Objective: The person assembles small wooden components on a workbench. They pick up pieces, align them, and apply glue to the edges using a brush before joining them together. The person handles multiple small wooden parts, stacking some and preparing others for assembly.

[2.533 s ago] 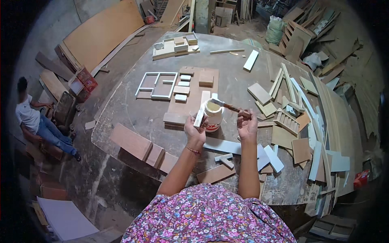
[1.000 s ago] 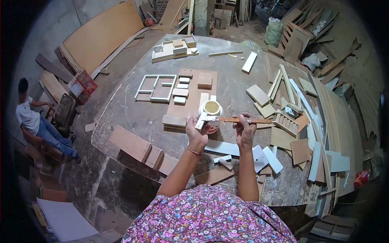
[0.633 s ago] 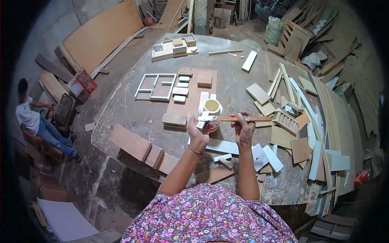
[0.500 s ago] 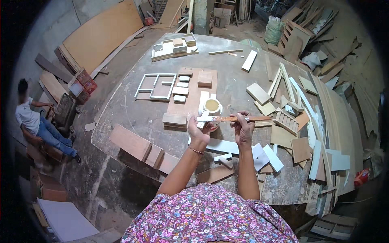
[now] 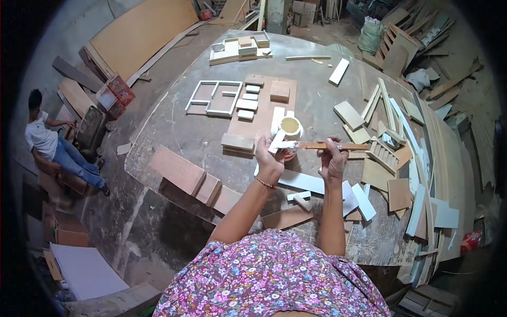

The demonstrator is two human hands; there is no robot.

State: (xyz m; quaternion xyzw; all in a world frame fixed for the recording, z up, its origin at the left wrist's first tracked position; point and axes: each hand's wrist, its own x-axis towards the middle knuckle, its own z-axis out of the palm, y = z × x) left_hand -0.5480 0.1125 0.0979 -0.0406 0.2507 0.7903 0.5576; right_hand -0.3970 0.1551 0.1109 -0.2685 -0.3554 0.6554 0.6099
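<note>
My left hand (image 5: 268,158) holds a small white strip of wood (image 5: 276,141) tilted upward between thumb and fingers. In my right hand (image 5: 333,162) is a flat brown wooden stick (image 5: 314,146), gripped near its middle. White paste coats the stick's left end, which lies against the white strip. Just beyond the hands stands a white tub (image 5: 290,126) with a yellowish inside, its lower part partly hidden by the stick and left hand. Behind my left hand, a brown board (image 5: 259,122) carries several small white-topped blocks (image 5: 246,104) and a brown block (image 5: 280,91).
A white partitioned frame (image 5: 214,98) lies left of the board, and an assembled white piece (image 5: 240,48) sits at the far edge. Wood offcuts (image 5: 400,194) are heaped on the right. Brown planks (image 5: 178,171) lie along the near left edge. A person (image 5: 53,140) sits at left.
The whole scene has shifted right and slightly up in view. Both hands stay near the tub, still holding the strip and the stick; the strip now looks more tilted.
</note>
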